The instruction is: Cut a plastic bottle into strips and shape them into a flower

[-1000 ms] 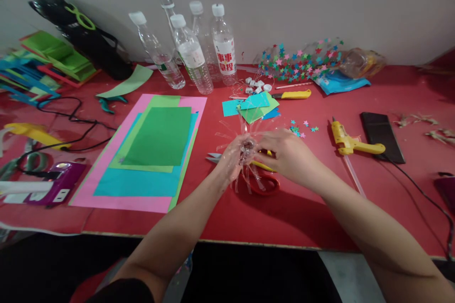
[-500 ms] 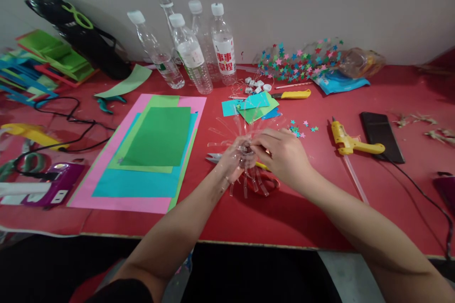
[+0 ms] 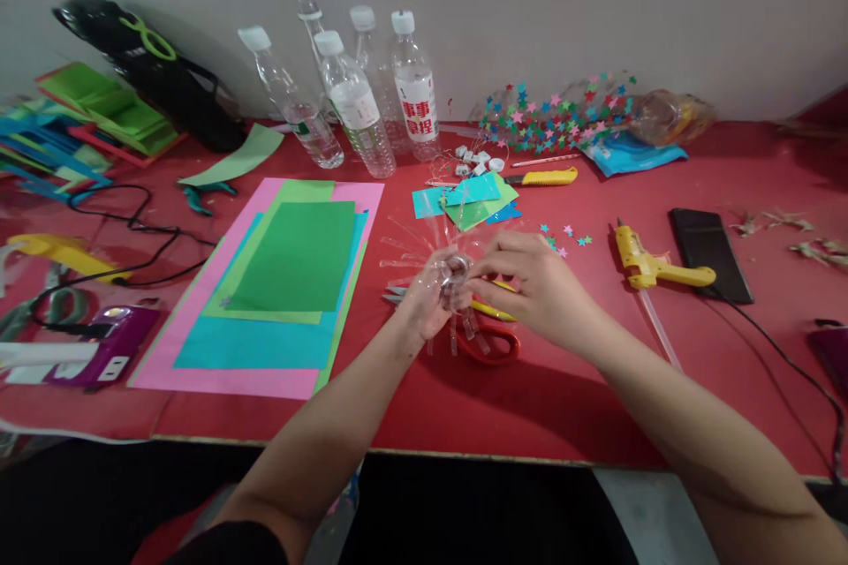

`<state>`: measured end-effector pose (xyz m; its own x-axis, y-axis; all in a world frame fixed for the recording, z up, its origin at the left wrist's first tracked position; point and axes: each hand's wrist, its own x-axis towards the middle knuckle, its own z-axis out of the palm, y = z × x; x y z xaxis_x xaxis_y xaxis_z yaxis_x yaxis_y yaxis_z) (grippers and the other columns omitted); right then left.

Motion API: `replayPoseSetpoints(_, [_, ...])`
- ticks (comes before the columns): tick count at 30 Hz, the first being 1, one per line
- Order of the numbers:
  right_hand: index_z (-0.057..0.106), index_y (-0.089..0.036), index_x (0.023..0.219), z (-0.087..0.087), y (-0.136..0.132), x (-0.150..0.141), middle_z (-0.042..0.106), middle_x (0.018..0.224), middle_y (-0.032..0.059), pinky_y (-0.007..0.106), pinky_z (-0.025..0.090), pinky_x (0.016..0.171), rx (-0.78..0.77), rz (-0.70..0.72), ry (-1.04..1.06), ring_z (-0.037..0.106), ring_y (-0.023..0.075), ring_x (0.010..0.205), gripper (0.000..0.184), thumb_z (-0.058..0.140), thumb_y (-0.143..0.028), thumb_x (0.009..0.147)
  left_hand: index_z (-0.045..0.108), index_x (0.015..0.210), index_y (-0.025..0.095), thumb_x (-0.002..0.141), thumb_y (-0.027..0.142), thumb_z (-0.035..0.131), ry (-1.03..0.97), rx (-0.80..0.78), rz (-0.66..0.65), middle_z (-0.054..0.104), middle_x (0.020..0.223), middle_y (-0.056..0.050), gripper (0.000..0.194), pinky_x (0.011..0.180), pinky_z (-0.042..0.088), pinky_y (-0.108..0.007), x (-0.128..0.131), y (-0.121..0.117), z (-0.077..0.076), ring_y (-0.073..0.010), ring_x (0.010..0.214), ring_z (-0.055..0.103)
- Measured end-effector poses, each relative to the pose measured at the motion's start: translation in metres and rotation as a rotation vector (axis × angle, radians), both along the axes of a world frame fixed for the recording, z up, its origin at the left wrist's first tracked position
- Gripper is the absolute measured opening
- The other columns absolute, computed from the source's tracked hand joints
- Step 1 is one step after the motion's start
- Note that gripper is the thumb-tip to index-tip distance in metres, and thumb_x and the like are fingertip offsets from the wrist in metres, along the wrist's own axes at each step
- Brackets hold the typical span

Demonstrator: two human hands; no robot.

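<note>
My left hand (image 3: 427,296) is closed around a clear plastic bottle piece (image 3: 456,269), whose cut strips fan outward in a ring. The piece is held just above the red table. At its right side, the fingers of my right hand (image 3: 523,278) are pinched against one edge or strip; exactly what they grip is hard to make out. Below the piece lie red-handled scissors (image 3: 494,346) and a tool with yellow handles (image 3: 494,312), both partly hidden. Beyond my hands are blue and green paper pieces (image 3: 473,194) and small star sequins (image 3: 566,234).
Coloured paper sheets (image 3: 291,256) lie stacked at left. Several plastic bottles (image 3: 361,115) stand by the wall, near a yellow cutter (image 3: 549,177). A yellow glue gun (image 3: 653,260) with a cord rests against a black phone (image 3: 715,252). A purple power strip (image 3: 123,340) sits far left.
The bottle piece has tilted and shifted slightly left in my left hand. My right hand has turned a little, and more of the scissors and yellow handles shows beneath.
</note>
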<state>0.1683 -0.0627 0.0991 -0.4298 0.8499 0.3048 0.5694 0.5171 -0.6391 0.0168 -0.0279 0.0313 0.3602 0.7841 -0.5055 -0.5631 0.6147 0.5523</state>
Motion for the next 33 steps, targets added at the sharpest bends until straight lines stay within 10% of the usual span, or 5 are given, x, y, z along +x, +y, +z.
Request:
replayPoseSetpoints(16, [0.071,-0.018,0.082,0.009,-0.007,0.001,0.064,0.083,0.0044,0.033,0.037,0.077,0.107,-0.04,-0.128,0.055,0.017,0.081,0.016,0.06,-0.026,0.09,0.054,0.063,0.015,0.082,0.022,0.052,0.066,0.009,0.093,0.052,0.053,0.003,0.02,0.039,0.03,-0.018,0.004,-0.002,0.004,-0.0063,0.04,0.044])
replayPoseSetpoints(33, [0.068,-0.027,0.101,0.047,-0.018,0.034,0.069,0.105,0.004,0.042,0.05,0.091,0.269,-0.101,-0.026,0.063,0.022,0.103,0.016,0.055,-0.023,0.093,0.043,0.056,0.017,0.093,0.035,0.043,-0.071,0.094,-0.088,0.033,0.044,0.006,0.041,0.035,0.018,-0.018,0.0,0.001,0.005,-0.004,0.032,0.025])
